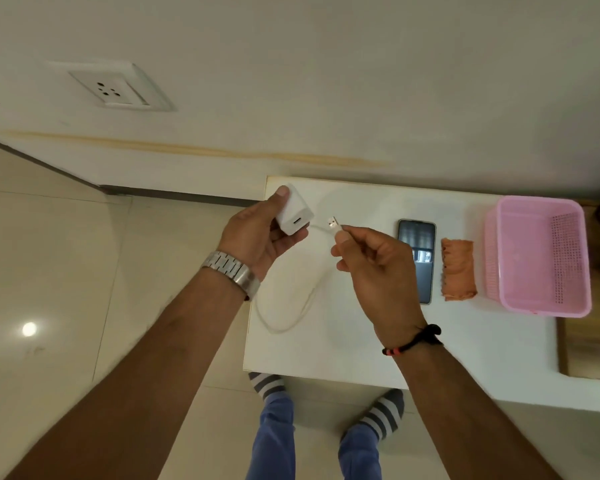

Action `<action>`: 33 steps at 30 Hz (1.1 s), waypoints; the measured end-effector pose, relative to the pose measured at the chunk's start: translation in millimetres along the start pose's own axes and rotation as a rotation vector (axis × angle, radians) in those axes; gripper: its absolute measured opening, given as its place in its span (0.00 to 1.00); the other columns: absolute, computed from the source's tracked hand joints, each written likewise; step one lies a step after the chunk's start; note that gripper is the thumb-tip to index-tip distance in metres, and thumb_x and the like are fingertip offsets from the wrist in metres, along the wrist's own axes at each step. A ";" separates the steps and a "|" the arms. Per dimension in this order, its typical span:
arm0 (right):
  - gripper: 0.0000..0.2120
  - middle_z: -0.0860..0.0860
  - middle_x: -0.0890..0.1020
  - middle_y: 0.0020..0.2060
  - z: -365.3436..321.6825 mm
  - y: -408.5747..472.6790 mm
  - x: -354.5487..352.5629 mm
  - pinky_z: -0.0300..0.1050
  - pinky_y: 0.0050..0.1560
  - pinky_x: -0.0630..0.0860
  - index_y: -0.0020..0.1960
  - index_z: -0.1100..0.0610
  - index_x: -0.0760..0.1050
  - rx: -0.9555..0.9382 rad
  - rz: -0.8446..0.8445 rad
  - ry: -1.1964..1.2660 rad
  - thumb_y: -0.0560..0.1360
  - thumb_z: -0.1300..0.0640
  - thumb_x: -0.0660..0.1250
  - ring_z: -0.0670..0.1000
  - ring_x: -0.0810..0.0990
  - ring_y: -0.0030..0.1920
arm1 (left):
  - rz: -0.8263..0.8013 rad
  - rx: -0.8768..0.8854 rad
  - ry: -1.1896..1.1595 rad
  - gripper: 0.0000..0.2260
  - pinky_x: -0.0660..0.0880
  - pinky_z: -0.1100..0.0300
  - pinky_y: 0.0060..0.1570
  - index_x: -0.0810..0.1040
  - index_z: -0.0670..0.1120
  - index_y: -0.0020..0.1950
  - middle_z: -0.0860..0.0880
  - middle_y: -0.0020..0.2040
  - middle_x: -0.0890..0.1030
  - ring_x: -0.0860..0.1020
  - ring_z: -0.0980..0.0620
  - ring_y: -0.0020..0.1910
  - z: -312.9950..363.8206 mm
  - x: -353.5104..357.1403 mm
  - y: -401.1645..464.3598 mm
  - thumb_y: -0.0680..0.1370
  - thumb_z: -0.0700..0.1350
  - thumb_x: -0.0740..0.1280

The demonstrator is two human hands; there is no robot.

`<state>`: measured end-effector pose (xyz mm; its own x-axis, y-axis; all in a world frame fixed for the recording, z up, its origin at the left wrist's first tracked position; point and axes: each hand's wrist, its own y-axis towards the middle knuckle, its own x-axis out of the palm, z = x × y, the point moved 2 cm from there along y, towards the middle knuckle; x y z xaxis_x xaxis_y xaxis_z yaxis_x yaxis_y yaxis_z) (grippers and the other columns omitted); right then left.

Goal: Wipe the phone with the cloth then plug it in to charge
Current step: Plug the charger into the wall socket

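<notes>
Two hands busy: I'm gripping light rigid adapter (294,215) in left hand (257,233), right hand (371,268) pinching stiff USB plug (334,224); limp cable (291,317) trailing.

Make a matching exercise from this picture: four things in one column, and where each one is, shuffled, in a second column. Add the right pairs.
Things
1. charger block
2. USB plug
3. phone
4. cloth

Places
A. flat on the white table, partly behind the right hand
B. pinched in the right hand's fingers
C. held in the left hand
D. on the table between the phone and the pink basket

Pairs: 1-C, 2-B, 3-A, 4-D
</notes>
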<state>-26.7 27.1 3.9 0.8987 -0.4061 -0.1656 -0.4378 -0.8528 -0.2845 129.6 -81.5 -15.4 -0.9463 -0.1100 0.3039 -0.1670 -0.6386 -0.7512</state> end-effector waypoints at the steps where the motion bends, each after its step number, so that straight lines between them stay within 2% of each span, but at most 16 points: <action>1: 0.06 0.47 0.87 0.39 -6.5 -0.4 3.6 0.44 0.44 0.84 0.53 0.51 0.85 0.023 -0.011 0.038 0.79 0.53 0.70 0.49 0.86 0.42 | 0.000 -0.010 -0.006 0.17 0.84 0.56 0.38 0.81 0.37 0.59 0.42 0.44 0.86 0.87 0.46 0.41 0.8 5.3 0.2 0.78 0.49 0.75; 4: 0.07 0.50 0.88 0.39 -20.3 1.3 16.0 0.41 0.41 0.84 0.55 0.55 0.84 0.074 -0.026 0.133 0.78 0.57 0.71 0.48 0.87 0.42 | -0.016 -0.020 0.011 0.16 0.83 0.57 0.37 0.82 0.39 0.56 0.41 0.45 0.86 0.86 0.47 0.39 3.4 16.2 0.8 0.78 0.51 0.74; 7: 0.07 0.50 0.88 0.39 -25.5 7.0 24.5 0.39 0.40 0.83 0.55 0.56 0.84 0.110 0.009 0.138 0.78 0.58 0.71 0.47 0.87 0.42 | -0.041 -0.024 0.016 0.19 0.82 0.56 0.36 0.82 0.38 0.59 0.39 0.48 0.85 0.85 0.46 0.39 5.0 23.6 1.4 0.78 0.52 0.75; 10: 0.07 0.50 0.88 0.40 -26.4 10.2 25.0 0.39 0.40 0.83 0.55 0.56 0.84 0.134 0.040 0.143 0.78 0.57 0.72 0.47 0.87 0.42 | -0.043 -0.018 -0.008 0.17 0.82 0.56 0.35 0.82 0.38 0.57 0.38 0.47 0.85 0.85 0.45 0.38 6.4 28.9 -0.5 0.78 0.51 0.75; 17: 0.06 0.49 0.88 0.38 -28.1 13.7 23.5 0.44 0.41 0.85 0.52 0.56 0.85 0.133 0.091 0.109 0.77 0.57 0.73 0.48 0.87 0.40 | -0.015 0.050 0.008 0.14 0.83 0.57 0.38 0.82 0.40 0.55 0.41 0.46 0.86 0.86 0.47 0.39 14.1 28.8 -3.3 0.77 0.49 0.76; 22: 0.05 0.47 0.88 0.37 -31.2 15.2 25.2 0.49 0.44 0.86 0.51 0.55 0.85 0.139 0.081 0.097 0.77 0.56 0.73 0.49 0.88 0.40 | -0.004 0.127 0.062 0.09 0.83 0.58 0.37 0.83 0.43 0.46 0.42 0.45 0.85 0.86 0.46 0.40 19.8 30.4 -4.3 0.77 0.48 0.76; 25: 0.05 0.47 0.88 0.37 -32.5 15.7 25.5 0.48 0.43 0.86 0.51 0.54 0.85 0.142 0.081 0.087 0.77 0.55 0.73 0.48 0.87 0.39 | 0.000 0.139 0.067 0.09 0.83 0.57 0.37 0.83 0.42 0.47 0.41 0.46 0.85 0.86 0.46 0.41 20.7 31.3 -5.8 0.77 0.47 0.76; 29: 0.07 0.50 0.88 0.37 -33.2 17.1 24.3 0.44 0.40 0.85 0.52 0.58 0.85 0.137 0.099 0.079 0.76 0.57 0.73 0.48 0.88 0.39 | 0.015 0.196 0.129 0.10 0.84 0.55 0.41 0.85 0.42 0.54 0.40 0.49 0.86 0.87 0.44 0.45 20.1 30.9 -5.9 0.77 0.47 0.76; 33: 0.05 0.51 0.88 0.37 -32.1 20.5 23.9 0.49 0.43 0.86 0.50 0.57 0.86 0.139 0.115 0.070 0.76 0.58 0.74 0.49 0.88 0.38 | 0.010 0.225 0.169 0.12 0.84 0.55 0.41 0.85 0.41 0.57 0.40 0.50 0.87 0.87 0.45 0.44 17.6 32.7 -4.4 0.77 0.46 0.76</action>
<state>-13.4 -10.6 24.5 0.8401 -0.5242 -0.1397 -0.5325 -0.7478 -0.3965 104.3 -95.7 8.2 -0.9836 -0.0007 0.1803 -0.1092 -0.7932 -0.5990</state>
